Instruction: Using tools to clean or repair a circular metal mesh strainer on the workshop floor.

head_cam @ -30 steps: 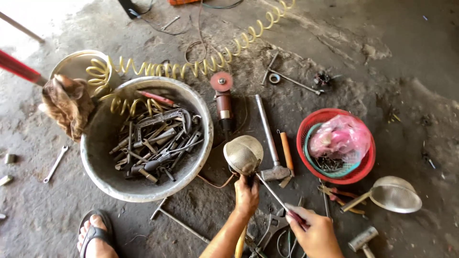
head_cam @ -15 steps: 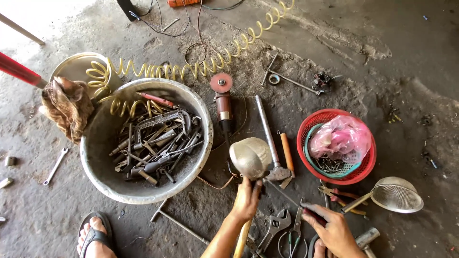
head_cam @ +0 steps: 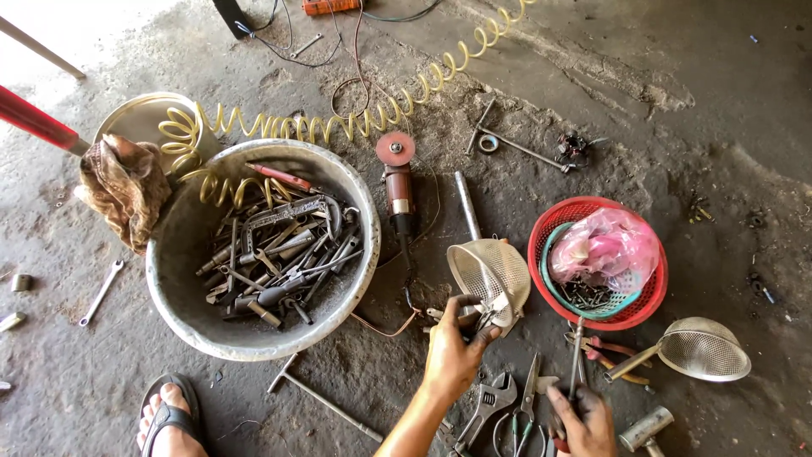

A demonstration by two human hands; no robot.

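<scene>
Strainer (head_cam: 491,272) in left hand (head_cam: 452,355) grip

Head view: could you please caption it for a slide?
Left hand grips a mesh strainer; right hand holds a thin tool.

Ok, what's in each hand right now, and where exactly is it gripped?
Left hand holds the metal mesh strainer where its handle meets the bowl. Right hand grips the lower end of a thin metal tool; what kind is unclear.

right hand (head_cam: 584,421) cut off at the bottom edge; its thin tool's (head_cam: 576,355) kind unclear.
</scene>
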